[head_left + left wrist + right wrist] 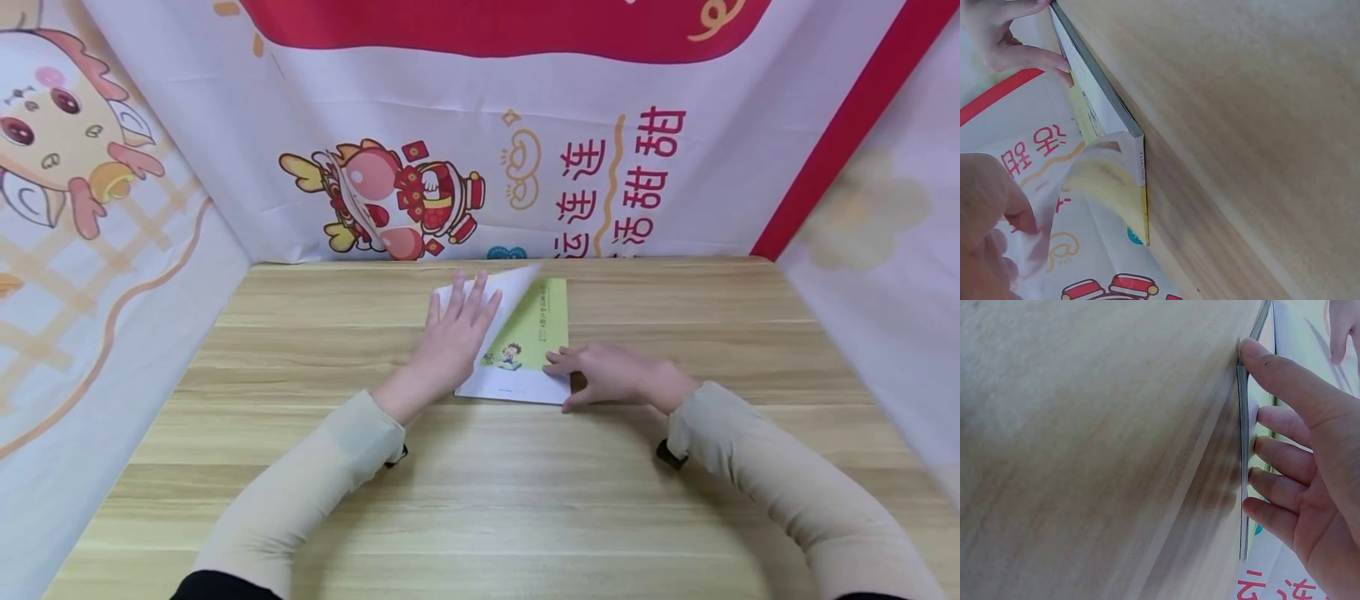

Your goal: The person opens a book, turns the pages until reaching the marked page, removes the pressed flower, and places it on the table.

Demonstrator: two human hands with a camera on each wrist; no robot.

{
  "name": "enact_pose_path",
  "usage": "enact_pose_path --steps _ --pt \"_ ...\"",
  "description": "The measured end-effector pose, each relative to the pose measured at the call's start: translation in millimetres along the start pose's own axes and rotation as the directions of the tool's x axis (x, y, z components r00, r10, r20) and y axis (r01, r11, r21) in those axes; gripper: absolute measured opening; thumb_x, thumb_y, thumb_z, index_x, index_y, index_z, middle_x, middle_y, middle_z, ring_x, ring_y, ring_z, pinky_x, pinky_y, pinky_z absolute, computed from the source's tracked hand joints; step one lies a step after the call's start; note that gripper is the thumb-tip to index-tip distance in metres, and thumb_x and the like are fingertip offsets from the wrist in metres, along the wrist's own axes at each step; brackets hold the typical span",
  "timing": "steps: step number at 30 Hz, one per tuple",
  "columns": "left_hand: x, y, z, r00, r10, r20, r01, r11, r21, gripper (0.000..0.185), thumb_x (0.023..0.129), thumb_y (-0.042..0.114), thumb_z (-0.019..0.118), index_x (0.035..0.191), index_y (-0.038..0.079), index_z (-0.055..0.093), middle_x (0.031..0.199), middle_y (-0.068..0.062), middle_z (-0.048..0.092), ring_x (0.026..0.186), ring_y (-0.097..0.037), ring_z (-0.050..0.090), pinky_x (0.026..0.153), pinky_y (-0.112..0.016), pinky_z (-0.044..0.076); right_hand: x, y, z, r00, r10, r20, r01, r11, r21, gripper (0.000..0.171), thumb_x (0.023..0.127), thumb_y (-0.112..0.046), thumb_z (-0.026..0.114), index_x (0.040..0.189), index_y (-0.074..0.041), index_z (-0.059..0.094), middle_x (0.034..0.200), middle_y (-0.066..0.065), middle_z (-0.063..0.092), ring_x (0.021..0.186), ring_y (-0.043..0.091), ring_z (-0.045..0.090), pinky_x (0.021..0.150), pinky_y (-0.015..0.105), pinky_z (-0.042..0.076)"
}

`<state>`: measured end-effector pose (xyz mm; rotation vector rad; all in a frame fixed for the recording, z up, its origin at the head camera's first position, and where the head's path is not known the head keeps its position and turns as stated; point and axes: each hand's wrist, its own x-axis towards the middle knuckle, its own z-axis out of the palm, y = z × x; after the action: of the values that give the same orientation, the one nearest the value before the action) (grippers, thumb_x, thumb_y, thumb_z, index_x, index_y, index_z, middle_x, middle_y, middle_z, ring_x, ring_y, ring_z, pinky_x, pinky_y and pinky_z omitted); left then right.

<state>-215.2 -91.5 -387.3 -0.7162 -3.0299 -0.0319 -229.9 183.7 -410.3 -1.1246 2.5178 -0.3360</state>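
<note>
A thin book [542, 332] with a green cover lies on the wooden table [480, 500] at its middle back. Its front cover [512, 293] is lifted and curls over to the left, white underside up. My left hand [453, 333] lies flat on that turned cover with straight, spread fingers. My right hand [607, 375] rests at the book's near right corner, fingers on the page and thumb against the edge. In the left wrist view the cover [1110, 181] bends over the book's edge [1104, 94]. The right wrist view has my right hand [1310, 487] along the book's edge [1244, 456].
Printed cloth banners [525, 167] with red cartoon figures and lettering wall in the table at the back and on both sides. Bare wood stretches from the book to the near edge. Cream sleeves cover both forearms.
</note>
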Motion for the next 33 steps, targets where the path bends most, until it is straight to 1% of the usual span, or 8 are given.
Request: enact_pose_path --steps 3,6,12,15,18,21,26,33 --pt "-1.5 -4.4 1.5 1.0 0.014 0.018 -0.015 0.999 0.034 0.082 0.098 -0.01 0.052 0.166 0.014 0.012 0.169 -0.01 -0.015 0.153 -0.04 -0.017 0.119 -0.064 -0.002 -0.1 -0.2 0.2 1.0 -0.004 0.001 0.004 1.0 -0.006 0.07 0.088 -0.047 0.08 0.146 -0.013 0.058 0.154 0.007 0.049 0.144 0.031 0.043 0.116 0.05 0.035" --pt "-2.6 -10.9 3.9 1.0 0.005 0.024 -0.006 0.999 0.05 0.081 0.098 -0.007 0.054 0.165 0.014 0.015 0.17 -0.008 -0.013 0.152 -0.041 -0.018 0.119 -0.064 0.0 0.0 -1.0 0.5 1.0 -0.005 -0.001 0.005 1.0 -0.012 0.071 0.088 -0.048 0.079 0.146 -0.013 0.058 0.154 0.007 0.048 0.143 0.03 0.044 0.116 0.05 0.035" --pt "-2.3 -22.2 5.9 0.999 -0.005 0.036 0.002 0.996 0.088 0.084 0.09 -0.003 0.064 0.164 0.013 0.027 0.171 -0.003 -0.01 0.153 -0.038 -0.017 0.114 -0.075 0.001 -0.9 -0.9 0.9 1.0 -0.005 -0.015 0.005 1.0 -0.01 0.071 0.087 -0.048 0.08 0.146 -0.013 0.059 0.154 0.008 0.049 0.143 0.029 0.044 0.116 0.049 0.036" --pt "-2.1 -26.5 5.6 0.995 -0.047 0.086 0.045 0.999 0.03 0.078 0.093 0.002 0.06 0.163 0.016 0.029 0.172 0.004 -0.01 0.153 -0.034 -0.022 0.111 -0.077 -0.005 -1.4 -0.6 1.7 1.0 0.005 -0.012 -0.006 1.0 -0.01 0.071 0.087 -0.05 0.08 0.146 -0.015 0.059 0.154 0.006 0.048 0.143 0.028 0.044 0.116 0.048 0.036" --pt "-3.3 -31.2 5.9 0.986 -0.098 0.134 0.104 0.994 -0.036 0.069 0.1 0.013 0.052 0.164 0.018 0.027 0.171 0.007 -0.011 0.151 -0.032 -0.026 0.11 -0.077 -0.008 -2.2 -0.8 2.4 1.0 0.017 -0.008 -0.017 1.0 -0.001 0.072 0.087 -0.051 0.079 0.146 -0.017 0.059 0.154 0.004 0.048 0.144 0.026 0.043 0.116 0.047 0.035" --pt "-5.2 -36.3 6.9 0.98 -0.121 0.157 0.132 0.99 -0.059 0.065 0.106 0.028 0.047 0.165 0.017 0.024 0.171 0.004 -0.011 0.151 -0.036 -0.025 0.112 -0.076 -0.008 -3.2 -1.4 2.4 1.0 0.016 -0.014 -0.016 1.0 0.009 0.071 0.087 -0.051 0.08 0.146 -0.016 0.059 0.154 0.005 0.048 0.143 0.027 0.044 0.116 0.047 0.036" --pt "-7.1 -46.3 13.1 0.971 -0.116 0.211 0.13 0.99 -0.058 0.07 0.108 0.043 0.048 0.165 0.017 0.019 0.171 -0.006 -0.012 0.151 -0.039 -0.023 0.114 -0.074 -0.006 -3.0 -1.3 1.9 1.0 0.029 -0.01 -0.029 1.0 0.011 0.071 0.088 -0.051 0.079 0.146 -0.017 0.059 0.155 0.005 0.046 0.144 0.026 0.042 0.116 0.048 0.036" --pt "-9.7 -56.9 14.5 0.962 -0.068 0.265 0.097 0.99 -0.099 0.07 0.109 0.042 0.045 0.166 0.014 0.014 0.172 -0.002 -0.006 0.152 -0.041 -0.018 0.115 -0.074 0.003 -2.4 0.0 0.4 0.999 0.033 0.003 -0.033 0.999 0.03 0.07 0.09 -0.052 0.076 0.148 -0.019 0.057 0.158 0.002 0.044 0.146 0.026 0.039 0.118 0.049 0.033"
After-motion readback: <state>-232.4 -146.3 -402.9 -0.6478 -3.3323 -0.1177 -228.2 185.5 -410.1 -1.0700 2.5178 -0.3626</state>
